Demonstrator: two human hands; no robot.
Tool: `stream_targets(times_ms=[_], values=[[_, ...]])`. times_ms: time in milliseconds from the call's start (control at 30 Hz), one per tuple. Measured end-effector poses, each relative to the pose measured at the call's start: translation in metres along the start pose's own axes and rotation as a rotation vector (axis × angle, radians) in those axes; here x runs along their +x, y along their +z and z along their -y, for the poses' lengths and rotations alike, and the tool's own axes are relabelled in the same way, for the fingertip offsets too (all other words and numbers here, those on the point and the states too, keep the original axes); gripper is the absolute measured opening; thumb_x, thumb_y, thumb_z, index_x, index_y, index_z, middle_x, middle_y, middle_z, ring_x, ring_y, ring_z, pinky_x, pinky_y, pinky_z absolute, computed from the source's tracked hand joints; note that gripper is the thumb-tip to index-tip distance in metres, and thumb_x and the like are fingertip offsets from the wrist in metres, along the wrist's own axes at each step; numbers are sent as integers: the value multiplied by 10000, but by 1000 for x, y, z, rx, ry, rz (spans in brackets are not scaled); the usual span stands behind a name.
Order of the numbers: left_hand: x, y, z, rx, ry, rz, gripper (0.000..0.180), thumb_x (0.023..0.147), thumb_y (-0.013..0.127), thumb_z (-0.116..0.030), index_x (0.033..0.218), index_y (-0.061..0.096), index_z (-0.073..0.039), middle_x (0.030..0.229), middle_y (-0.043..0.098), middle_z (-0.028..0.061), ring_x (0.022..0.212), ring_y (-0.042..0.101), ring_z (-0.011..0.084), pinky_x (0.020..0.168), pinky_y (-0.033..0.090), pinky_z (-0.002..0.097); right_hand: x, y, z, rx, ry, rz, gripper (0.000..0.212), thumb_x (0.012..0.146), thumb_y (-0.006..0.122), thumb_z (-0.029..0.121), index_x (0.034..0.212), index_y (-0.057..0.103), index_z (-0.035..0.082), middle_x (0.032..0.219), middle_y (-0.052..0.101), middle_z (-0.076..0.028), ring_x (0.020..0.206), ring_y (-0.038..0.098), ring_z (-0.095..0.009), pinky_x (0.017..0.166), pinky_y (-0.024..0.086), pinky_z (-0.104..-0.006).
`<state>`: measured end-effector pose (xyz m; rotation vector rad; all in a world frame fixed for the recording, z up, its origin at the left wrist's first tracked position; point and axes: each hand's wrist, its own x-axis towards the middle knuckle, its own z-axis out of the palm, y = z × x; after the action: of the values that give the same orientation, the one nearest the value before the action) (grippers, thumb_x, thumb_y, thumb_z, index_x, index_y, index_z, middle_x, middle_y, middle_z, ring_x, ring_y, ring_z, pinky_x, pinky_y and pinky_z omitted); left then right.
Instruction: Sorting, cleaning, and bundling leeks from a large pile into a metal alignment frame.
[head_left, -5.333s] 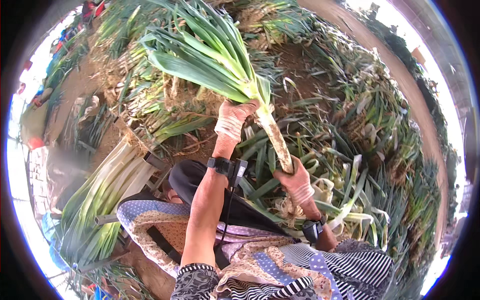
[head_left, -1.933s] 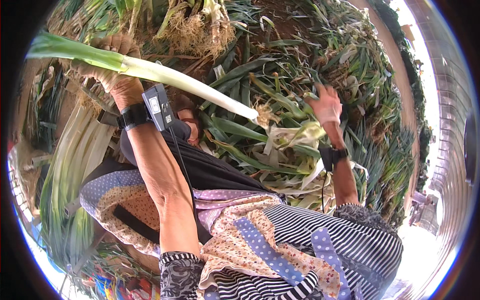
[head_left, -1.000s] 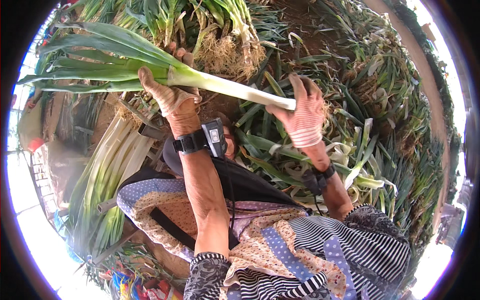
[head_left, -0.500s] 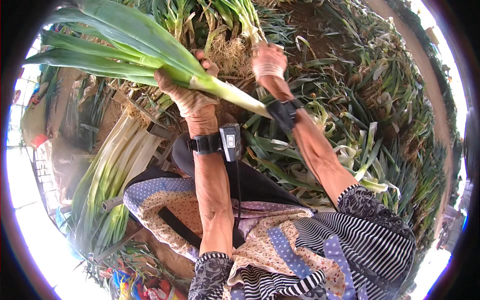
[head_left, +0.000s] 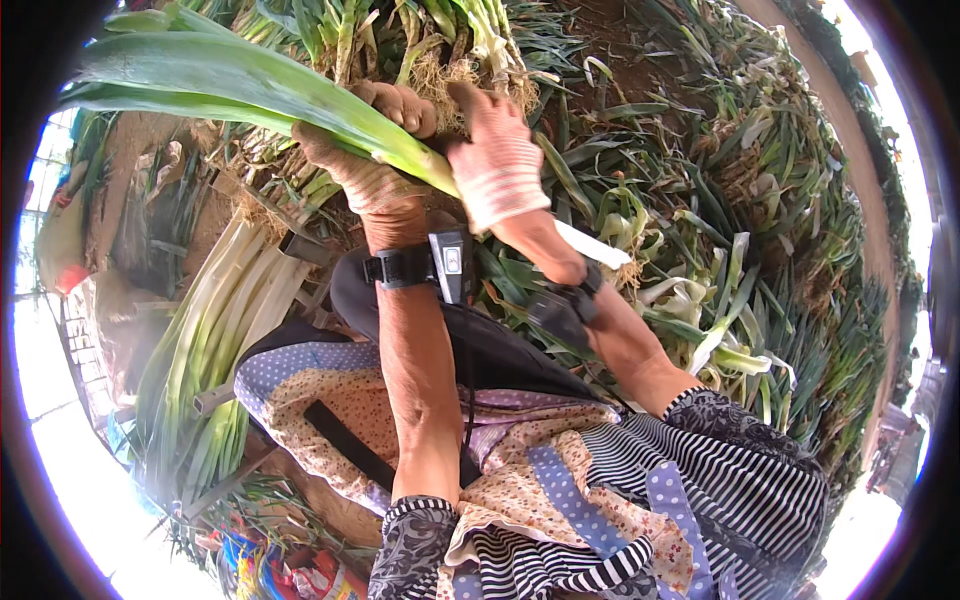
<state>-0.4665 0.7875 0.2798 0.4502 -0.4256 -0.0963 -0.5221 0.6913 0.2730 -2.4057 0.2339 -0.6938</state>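
A thick leek [head_left: 270, 85] lies slantwise across both hands, its green leaves fanning to the upper left. My left hand [head_left: 370, 190], in a worn, tan-stained glove, wraps it from below, with the thumb on the near side and curled fingertips on the far side. Against the paler part of the stalk, my right hand [head_left: 500, 165] is closed, also gloved; its fingertips are partly hidden. The white root end [head_left: 595, 245] shows beyond my right wrist. Each wrist carries a black strap with a small device, the left one [head_left: 450, 265] showing clearly.
More rooted leeks [head_left: 440, 60] stand bunched at the far side. Long pale leeks [head_left: 215, 320] lie at the left, by a metal frame bar [head_left: 215, 400]. Stripped leaves [head_left: 700, 310] cover the ground at the right. Colourful packaging [head_left: 290, 575] sits at the lower left.
My right hand has moved left and nearer, from beside the far roots onto the leek's stalk. The leek has shifted slightly, and its root end now shows past my right wrist.
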Motion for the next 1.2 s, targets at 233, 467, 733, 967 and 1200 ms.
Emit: stream_targets(times_ms=[233,467,733,967,1200], values=[[-2,-7,16,-45,-83,167,668,594,539,-801,650,499,-137,569,413,5,547,386,143,459,275,263,39,48,-79,-426,204,222,439,671,701,225,1064,536,119,999,572,-169,915,574,-322,744,490,-428],[-2,10,16,329,100,-430,791,634,557,-767,928,534,-33,737,542,71,678,537,185,593,470,325,12,-13,-7,109,4,-132,450,726,602,123,1164,502,134,1101,554,-149,1029,526,-321,895,440,-398],[4,-16,27,89,-115,-175,837,627,553,-777,1018,572,-38,686,532,52,660,513,149,507,408,288,28,42,-106,-312,193,173,375,745,629,160,1111,557,126,991,588,-178,935,576,-323,813,476,-425],[7,-47,16,-82,-93,178,817,611,661,-670,1135,548,-53,634,448,-11,580,386,110,503,278,233,8,-50,-92,-83,-679,340,361,733,660,63,1087,593,77,1127,550,-99,965,580,-223,861,481,-290],[15,-56,6,7,-116,43,800,544,599,-781,911,639,-71,584,462,-1,546,384,121,487,268,251,-24,-57,-99,-88,-785,666,251,793,635,290,994,657,141,904,643,-52,777,613,-164,717,489,-263]])
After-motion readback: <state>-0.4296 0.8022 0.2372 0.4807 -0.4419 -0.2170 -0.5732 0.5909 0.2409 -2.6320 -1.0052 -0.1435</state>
